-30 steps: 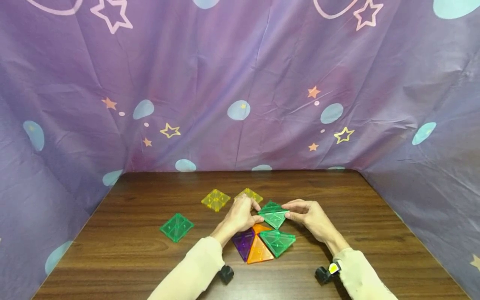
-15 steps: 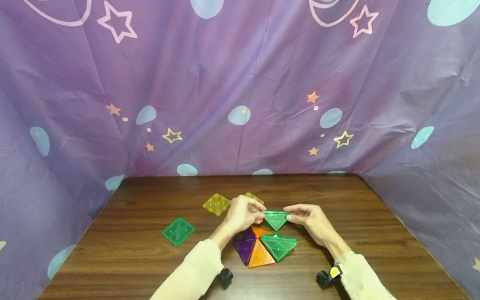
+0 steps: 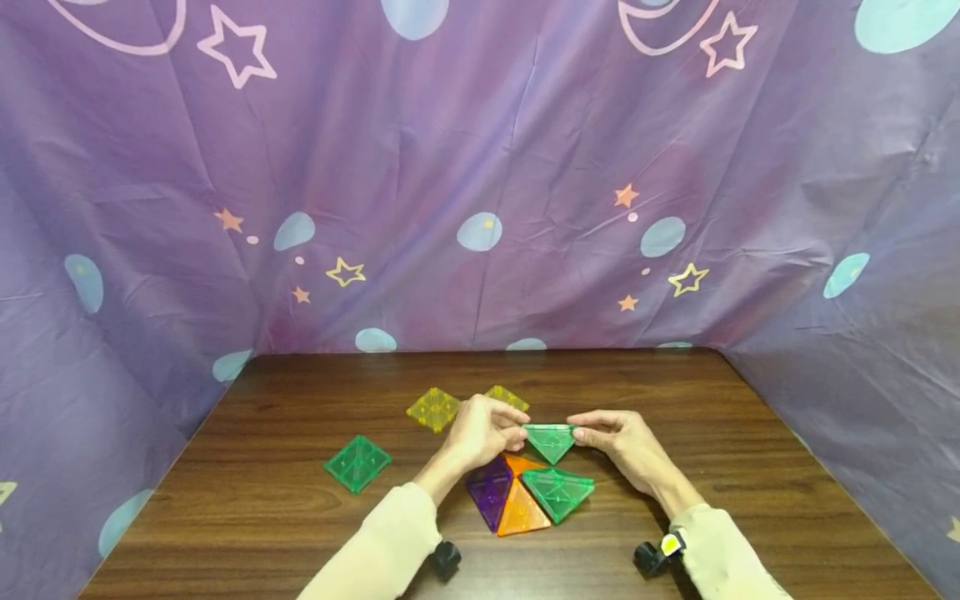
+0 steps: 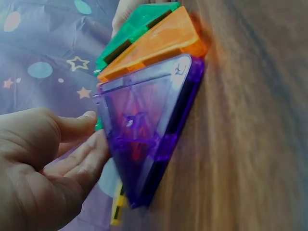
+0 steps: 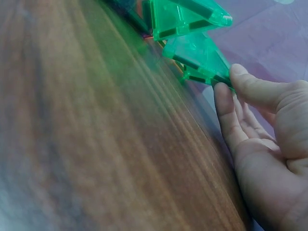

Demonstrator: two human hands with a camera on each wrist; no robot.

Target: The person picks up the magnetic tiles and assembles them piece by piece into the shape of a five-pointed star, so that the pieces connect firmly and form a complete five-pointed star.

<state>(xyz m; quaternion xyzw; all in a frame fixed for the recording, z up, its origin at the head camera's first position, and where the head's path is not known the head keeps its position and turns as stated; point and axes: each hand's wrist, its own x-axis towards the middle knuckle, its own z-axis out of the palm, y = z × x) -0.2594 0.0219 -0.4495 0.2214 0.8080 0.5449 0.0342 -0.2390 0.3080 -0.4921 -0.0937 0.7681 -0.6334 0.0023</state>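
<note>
Pinching a green piece (image 3: 552, 442), left hand (image 3: 480, 431) opposite right hand (image 3: 619, 437)

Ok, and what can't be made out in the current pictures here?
Head: part of one yellow diamond tile, behind the left hand.
Left wrist: most of the held green tile, behind the purple triangular tile; its corner mark is too blurred to read.
Right wrist: one end of the nearer green tile, cut off by the top edge.
</note>
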